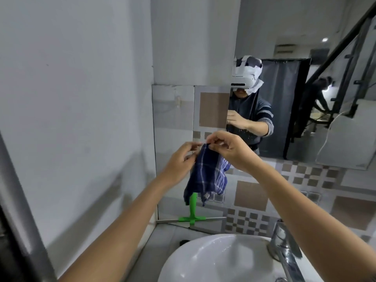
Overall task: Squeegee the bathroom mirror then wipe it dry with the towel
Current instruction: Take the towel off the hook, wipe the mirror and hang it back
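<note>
A blue checked towel [207, 176] hangs in front of the tiled wall, pinched at its top edge by both hands. My left hand [181, 161] grips it from the left and my right hand [230, 149] from the right, fingertips close together. The mirror [305, 94] hangs on the wall at the upper right, above and to the right of the towel, and reflects a person with a headset. A green squeegee [192, 212] leans upright against the tiles below the towel, blade down on the ledge.
A white sink basin [203, 259] sits at the bottom centre with a chrome tap [284, 247] at its right. A grey plain wall fills the left side. A clear hook [178, 100] sticks to the tiles left of the mirror.
</note>
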### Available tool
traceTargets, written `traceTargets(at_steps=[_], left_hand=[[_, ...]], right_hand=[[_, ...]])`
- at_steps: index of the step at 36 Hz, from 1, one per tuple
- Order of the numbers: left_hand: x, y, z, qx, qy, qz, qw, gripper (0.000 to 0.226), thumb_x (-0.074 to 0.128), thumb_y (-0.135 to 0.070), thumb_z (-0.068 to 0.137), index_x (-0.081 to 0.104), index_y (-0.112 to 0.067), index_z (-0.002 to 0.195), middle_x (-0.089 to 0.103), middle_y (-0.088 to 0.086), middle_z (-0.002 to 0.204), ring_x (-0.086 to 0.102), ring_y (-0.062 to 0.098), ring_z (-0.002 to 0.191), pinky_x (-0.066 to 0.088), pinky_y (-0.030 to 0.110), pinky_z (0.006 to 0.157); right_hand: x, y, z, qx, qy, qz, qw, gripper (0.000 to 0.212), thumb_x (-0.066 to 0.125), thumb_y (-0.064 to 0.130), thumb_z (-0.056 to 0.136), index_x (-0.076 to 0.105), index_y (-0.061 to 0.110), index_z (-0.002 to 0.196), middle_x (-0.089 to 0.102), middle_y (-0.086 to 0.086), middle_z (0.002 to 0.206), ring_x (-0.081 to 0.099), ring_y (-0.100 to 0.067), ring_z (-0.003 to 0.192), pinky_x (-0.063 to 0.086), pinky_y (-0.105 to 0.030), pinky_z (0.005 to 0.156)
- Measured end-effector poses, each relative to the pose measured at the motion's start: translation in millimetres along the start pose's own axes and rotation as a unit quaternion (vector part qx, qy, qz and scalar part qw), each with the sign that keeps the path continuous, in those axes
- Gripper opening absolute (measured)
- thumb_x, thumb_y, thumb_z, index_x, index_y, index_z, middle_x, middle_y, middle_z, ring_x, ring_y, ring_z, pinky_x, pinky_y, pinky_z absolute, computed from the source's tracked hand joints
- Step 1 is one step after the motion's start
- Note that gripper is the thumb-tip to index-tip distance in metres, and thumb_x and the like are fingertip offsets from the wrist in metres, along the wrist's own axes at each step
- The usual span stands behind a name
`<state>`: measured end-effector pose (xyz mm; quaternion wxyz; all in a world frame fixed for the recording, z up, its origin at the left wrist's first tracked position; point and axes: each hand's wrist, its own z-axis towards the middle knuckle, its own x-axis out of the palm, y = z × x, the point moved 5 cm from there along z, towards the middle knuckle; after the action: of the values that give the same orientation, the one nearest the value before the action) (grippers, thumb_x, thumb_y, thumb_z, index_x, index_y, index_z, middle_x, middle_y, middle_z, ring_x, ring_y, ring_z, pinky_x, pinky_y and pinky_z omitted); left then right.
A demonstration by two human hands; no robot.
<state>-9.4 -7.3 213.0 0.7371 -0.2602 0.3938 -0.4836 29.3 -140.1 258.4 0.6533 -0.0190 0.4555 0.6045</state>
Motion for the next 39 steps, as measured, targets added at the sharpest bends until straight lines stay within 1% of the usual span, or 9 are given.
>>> traceTargets(at_steps=[3,8,17,21,26,29,34,36,39], left_hand=[[-2.0,2.4,-2.7,-0.014,0.027,-0.023,0.999,0.026,0.039,-0.009,0.096,0.057,-0.021,0.112,0.062,-0.007,0.106,0.056,0.003,0.101,0.044,0.011,0.086],[-12.4,6.0,-4.6,-0.023,0.029,-0.015,0.999,0.018,0.046,-0.017,0.094,0.059,-0.018,0.108,0.064,-0.002,0.099,0.059,0.012,0.097,0.048,0.019,0.083],[-38.5,21.9,3.3,-0.049,0.010,0.031,0.998,0.016,0.060,-0.027,0.087,0.063,-0.025,0.103,0.069,-0.007,0.096,0.065,0.010,0.089,0.053,0.025,0.081],[-60.3,19.8,18.4,-0.017,-0.042,0.044,0.998,0.013,0.067,-0.022,0.081,0.071,-0.026,0.093,0.072,-0.011,0.088,0.067,0.004,0.082,0.052,0.023,0.081],[-95.3,-3.4,59.1,0.044,-0.164,0.088,0.982,0.012,0.070,-0.015,0.079,0.074,-0.017,0.091,0.071,-0.008,0.086,0.064,-0.006,0.078,0.046,0.006,0.076],[-113.9,-22.6,89.2,0.082,-0.225,0.100,0.966,0.012,0.069,-0.014,0.079,0.074,-0.016,0.090,0.069,-0.010,0.084,0.062,-0.009,0.075,0.045,0.003,0.076],[-139.6,-46.1,142.0,0.112,-0.291,0.120,0.943,0.013,0.063,-0.014,0.085,0.072,-0.013,0.095,0.067,-0.007,0.092,0.060,0.001,0.081,0.042,0.000,0.073],[-146.3,-44.4,161.5,0.115,-0.295,0.130,0.940,0.014,0.060,-0.014,0.086,0.071,-0.013,0.096,0.068,-0.001,0.097,0.061,0.008,0.086,0.045,0.010,0.079],[-150.2,-30.0,180.5,0.100,-0.301,0.142,0.938,0.013,0.060,-0.012,0.086,0.070,-0.013,0.094,0.067,0.006,0.099,0.061,0.015,0.089,0.048,0.027,0.086]], right_hand=[[-0.4,6.7,3.0,-0.017,0.003,-0.019,1.000,0.013,0.058,0.003,0.087,0.063,0.015,0.089,0.060,0.013,0.084,0.056,-0.004,0.081,0.047,-0.020,0.078],[-4.9,12.1,9.1,-0.016,0.000,-0.048,0.999,0.011,0.059,0.003,0.085,0.065,0.012,0.087,0.066,-0.002,0.089,0.059,-0.011,0.083,0.047,-0.019,0.077],[-3.4,5.5,29.1,-0.010,-0.017,-0.117,0.993,0.010,0.060,0.004,0.084,0.068,0.009,0.085,0.067,-0.005,0.087,0.059,-0.015,0.083,0.048,-0.023,0.076],[2.4,-1.3,41.8,0.005,-0.058,-0.113,0.992,0.011,0.062,0.005,0.083,0.069,0.014,0.083,0.067,-0.006,0.083,0.060,-0.015,0.078,0.048,-0.019,0.072],[-1.7,7.0,75.5,0.008,-0.161,-0.093,0.982,0.009,0.064,0.006,0.082,0.071,0.011,0.084,0.065,-0.001,0.077,0.057,-0.009,0.069,0.042,-0.006,0.064],[-10.2,22.6,106.8,-0.007,-0.223,-0.087,0.971,0.009,0.064,0.005,0.082,0.072,0.008,0.084,0.064,0.000,0.075,0.053,-0.003,0.064,0.038,-0.001,0.062],[-19.4,40.0,168.0,-0.035,-0.282,-0.111,0.952,0.015,0.053,0.000,0.086,0.067,0.007,0.085,0.058,-0.006,0.087,0.051,-0.017,0.077,0.033,-0.007,0.060],[-18.5,40.3,186.4,-0.037,-0.289,-0.126,0.948,0.018,0.047,-0.002,0.086,0.064,0.005,0.085,0.052,-0.005,0.088,0.050,-0.018,0.076,0.037,-0.013,0.059],[-10.3,30.5,202.0,-0.037,-0.278,-0.160,0.947,0.019,0.043,-0.005,0.086,0.060,0.002,0.084,0.049,-0.007,0.089,0.050,-0.023,0.077,0.048,-0.033,0.063]])
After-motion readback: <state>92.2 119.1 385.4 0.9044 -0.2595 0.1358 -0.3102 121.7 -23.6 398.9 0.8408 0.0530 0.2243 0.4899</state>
